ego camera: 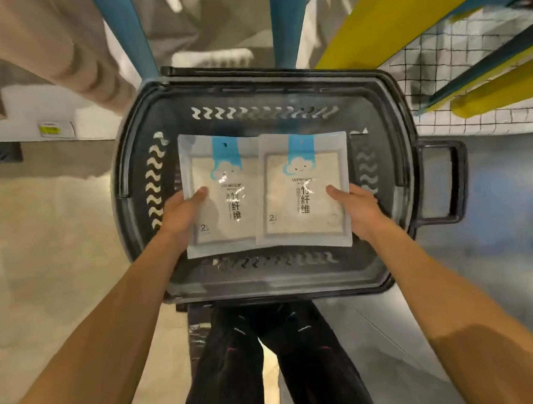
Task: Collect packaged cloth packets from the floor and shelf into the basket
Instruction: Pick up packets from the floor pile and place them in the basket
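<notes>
Left packet (pixel 221 198) and right packet (pixel 304 196) side by side over the dark basket (pixel 283 85), edges overlapping — left hand (pixel 180 215) pinching one, right hand (pixel 359 208) the other, thumbs on top, fingers seemingly clamped underneath.

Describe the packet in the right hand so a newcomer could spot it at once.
Start at the black basket in the middle of the view; two packets are held over it. The right packet, nearer the side handle, is the one the right hand grips. Its edge lies on top of the left packet.
</notes>
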`<state>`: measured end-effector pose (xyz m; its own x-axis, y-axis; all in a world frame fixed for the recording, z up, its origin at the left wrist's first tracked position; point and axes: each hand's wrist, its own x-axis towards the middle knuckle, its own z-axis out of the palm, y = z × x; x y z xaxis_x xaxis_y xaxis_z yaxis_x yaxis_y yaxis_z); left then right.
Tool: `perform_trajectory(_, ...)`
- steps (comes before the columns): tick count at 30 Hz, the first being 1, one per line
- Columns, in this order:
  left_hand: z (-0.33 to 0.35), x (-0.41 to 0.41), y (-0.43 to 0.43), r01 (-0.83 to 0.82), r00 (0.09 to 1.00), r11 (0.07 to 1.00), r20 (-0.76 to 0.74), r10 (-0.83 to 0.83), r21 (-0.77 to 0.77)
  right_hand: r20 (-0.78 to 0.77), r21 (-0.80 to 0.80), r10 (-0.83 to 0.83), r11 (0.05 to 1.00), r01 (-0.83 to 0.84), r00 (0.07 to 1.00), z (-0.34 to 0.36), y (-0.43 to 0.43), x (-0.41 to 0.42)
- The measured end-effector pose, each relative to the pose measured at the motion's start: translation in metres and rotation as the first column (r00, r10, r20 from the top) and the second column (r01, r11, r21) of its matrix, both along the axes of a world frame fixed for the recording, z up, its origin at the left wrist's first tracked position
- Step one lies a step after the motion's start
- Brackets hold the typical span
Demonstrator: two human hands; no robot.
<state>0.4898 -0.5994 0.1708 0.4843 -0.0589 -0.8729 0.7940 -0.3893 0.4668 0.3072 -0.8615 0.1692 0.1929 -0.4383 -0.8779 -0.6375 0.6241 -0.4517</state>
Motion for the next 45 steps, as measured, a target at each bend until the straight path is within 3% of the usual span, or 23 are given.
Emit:
perform_trajectory(6,-0.094,0.010,0.001,-0.047,0.999,0.995,0.011,0.046,0.082,0.005,-0.024,0.034,0.999,-0.034,0.999,-0.085,-0.006,0.016)
perform_trajectory(9,-0.121,0.010,0.001,-0.012,0.997,0.982,0.075,-0.002,0.191,-0.032,-0.119,0.069,0.990,-0.072,0.997,-0.115,-0.006,0.015)
perform_trajectory(12,-0.124,0.011,0.000,0.115,0.978,0.937,0.127,-0.165,0.329,-0.094,-0.222,0.143,0.962,-0.161,0.985,-0.132,-0.004,0.010)
perform_trajectory(17,-0.131,0.014,-0.007,0.131,0.969,0.915,0.145,-0.200,0.381,-0.210,-0.360,0.227,0.887,-0.291,0.951,-0.141,-0.003,0.011)
perform_trajectory(32,-0.119,0.017,-0.006,0.198,0.950,0.882,0.136,-0.279,0.428,-0.394,-0.414,0.262,0.805,-0.424,0.881,-0.125,0.010,0.025)
perform_trajectory(37,-0.055,0.010,-0.002,0.367,0.855,0.829,0.198,-0.479,0.421,-0.505,-0.306,0.535,0.623,-0.720,0.678,-0.066,0.021,0.032)
perform_trajectory(42,0.045,0.023,0.004,0.527,0.700,0.677,0.188,-0.688,0.514,-0.533,-0.298,0.757,0.250,-0.921,0.377,0.035,0.030,0.073)
perform_trajectory(45,0.123,0.028,0.012,0.488,0.550,0.519,0.215,-0.807,0.702,-0.517,-0.349,0.822,0.053,-0.936,0.240,0.111,0.044,0.100)
